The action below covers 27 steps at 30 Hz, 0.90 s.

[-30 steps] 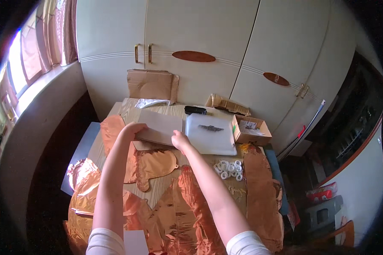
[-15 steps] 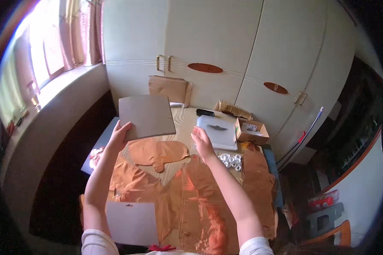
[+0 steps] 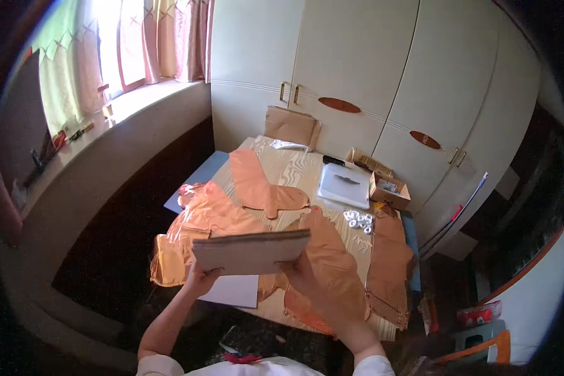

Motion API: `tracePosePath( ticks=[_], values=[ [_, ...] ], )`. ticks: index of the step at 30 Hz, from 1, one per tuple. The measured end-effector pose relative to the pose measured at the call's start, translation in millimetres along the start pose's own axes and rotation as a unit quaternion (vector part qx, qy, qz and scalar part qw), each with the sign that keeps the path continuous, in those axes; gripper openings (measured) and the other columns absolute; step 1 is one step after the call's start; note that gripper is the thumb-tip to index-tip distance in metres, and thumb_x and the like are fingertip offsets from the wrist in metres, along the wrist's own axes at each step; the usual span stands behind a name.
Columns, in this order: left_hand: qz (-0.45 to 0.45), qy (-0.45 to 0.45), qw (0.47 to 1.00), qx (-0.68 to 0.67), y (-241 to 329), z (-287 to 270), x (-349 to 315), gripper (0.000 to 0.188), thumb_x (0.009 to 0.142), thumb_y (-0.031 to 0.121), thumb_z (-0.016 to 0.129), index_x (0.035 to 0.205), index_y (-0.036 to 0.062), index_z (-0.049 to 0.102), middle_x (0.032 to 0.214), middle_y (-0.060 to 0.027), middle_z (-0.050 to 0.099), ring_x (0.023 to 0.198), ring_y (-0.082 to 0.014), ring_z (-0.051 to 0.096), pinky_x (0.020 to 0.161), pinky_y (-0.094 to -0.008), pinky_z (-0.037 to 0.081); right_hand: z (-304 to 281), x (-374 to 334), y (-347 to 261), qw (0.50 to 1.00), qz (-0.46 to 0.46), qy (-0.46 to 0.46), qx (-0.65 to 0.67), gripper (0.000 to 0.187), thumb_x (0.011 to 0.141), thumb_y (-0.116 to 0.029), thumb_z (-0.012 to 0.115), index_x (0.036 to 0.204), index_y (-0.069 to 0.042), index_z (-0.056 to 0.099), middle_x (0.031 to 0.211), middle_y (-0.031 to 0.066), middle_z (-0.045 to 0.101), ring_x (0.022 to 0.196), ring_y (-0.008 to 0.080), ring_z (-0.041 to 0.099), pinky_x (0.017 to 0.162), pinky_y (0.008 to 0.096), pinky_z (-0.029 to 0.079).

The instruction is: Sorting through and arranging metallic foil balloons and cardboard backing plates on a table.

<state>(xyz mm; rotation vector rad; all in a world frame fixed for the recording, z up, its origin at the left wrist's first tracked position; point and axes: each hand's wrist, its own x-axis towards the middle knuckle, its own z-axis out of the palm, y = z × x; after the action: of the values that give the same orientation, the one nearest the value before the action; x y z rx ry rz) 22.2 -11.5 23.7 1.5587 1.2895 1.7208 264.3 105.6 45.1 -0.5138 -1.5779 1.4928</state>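
My left hand (image 3: 202, 281) grips the near left corner of a grey cardboard stack (image 3: 250, 254), fingers closed on its edge. At the stack's near right corner my right hand (image 3: 296, 269) holds on too, its fingers partly hidden. The stack is tilted above the table, its brown far edge showing some thickness. Below it, partly covered, a pale grey card (image 3: 232, 291) lies at the table's near edge. Flat orange foil pieces, like deflated balloons, lie around: a bent one (image 3: 263, 188) beyond the stack, a crumpled pile (image 3: 213, 210) at left and a long one (image 3: 332, 244) at right.
Small white rings or rolls (image 3: 359, 220) sit right of centre. Behind them are a translucent plastic case (image 3: 344, 188), a black object (image 3: 333, 160) and an open cardboard box (image 3: 391, 193). Folded brown cardboard (image 3: 289, 127) leans against the cupboard (image 3: 351, 56). More foil (image 3: 388, 266) lies at right.
The cardboard stack has come down toward me and tipped nearly edge-on. My right hand, apart from it before, now holds its right side. The view has shifted left.
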Motion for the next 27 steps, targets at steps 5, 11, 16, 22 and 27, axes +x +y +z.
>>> tracePosePath(
  ticks=[5,11,16,22,27],
  values=[
    [-0.073,-0.041,0.996,0.014,9.3,11.7,-17.0,0.021,0.081,-0.001,0.062,0.101,-0.0009,0.058,0.101,-0.0078,0.060,0.095,-0.0153,0.056,0.080,-0.0297,0.046,-19.8,-39.9,53.2,0.999,-0.011,0.001,0.036,0.055,0.082,-0.003,0.062,0.127,-0.002,0.030,0.120,0.0090,0.046,0.115,0.0199,0.044,0.094,0.0346,0.039],
    [0.010,-0.095,0.987,0.127,-31.4,-2.5,-34.5,0.043,0.072,0.003,0.071,0.108,0.0058,0.047,0.099,-0.0078,0.059,0.093,-0.0145,0.056,0.081,-0.0308,0.046,-17.6,-52.2,55.6,0.971,0.035,-0.029,-0.233,0.063,0.081,-0.011,0.064,0.132,-0.004,0.027,0.123,0.0147,0.046,0.113,0.0232,0.046,0.096,0.0339,0.038],
    [-0.067,-0.071,0.992,-0.083,-29.7,10.9,-31.8,0.053,0.070,0.002,0.074,0.109,0.0077,0.039,0.101,-0.0080,0.055,0.097,-0.0185,0.055,0.085,-0.0326,0.045,-10.8,-51.4,35.6,0.993,-0.047,-0.030,-0.103,0.068,0.080,-0.005,0.064,0.134,-0.005,0.022,0.126,0.0114,0.042,0.118,0.0221,0.042,0.100,0.0364,0.034],
    [-0.075,-0.059,0.992,-0.087,-30.6,11.4,-28.5,0.041,0.071,0.003,0.073,0.103,0.0059,0.047,0.100,-0.0092,0.059,0.096,-0.0180,0.057,0.085,-0.0308,0.045,3.9,-45.5,12.5,0.985,-0.071,0.074,-0.142,0.064,0.080,-0.012,0.066,0.130,-0.004,0.027,0.122,0.0140,0.044,0.112,0.0247,0.046,0.095,0.0376,0.038],
    [-0.124,-0.085,0.989,0.007,-15.3,9.0,-32.0,0.019,0.076,0.004,0.068,0.093,0.0035,0.060,0.099,-0.0100,0.064,0.093,-0.0197,0.060,0.085,-0.0301,0.046,-9.4,-51.8,12.8,0.985,-0.120,-0.010,-0.124,0.036,0.081,-0.010,0.065,0.107,-0.009,0.040,0.107,0.0084,0.049,0.102,0.0223,0.050,0.096,0.0398,0.037]
  ],
)
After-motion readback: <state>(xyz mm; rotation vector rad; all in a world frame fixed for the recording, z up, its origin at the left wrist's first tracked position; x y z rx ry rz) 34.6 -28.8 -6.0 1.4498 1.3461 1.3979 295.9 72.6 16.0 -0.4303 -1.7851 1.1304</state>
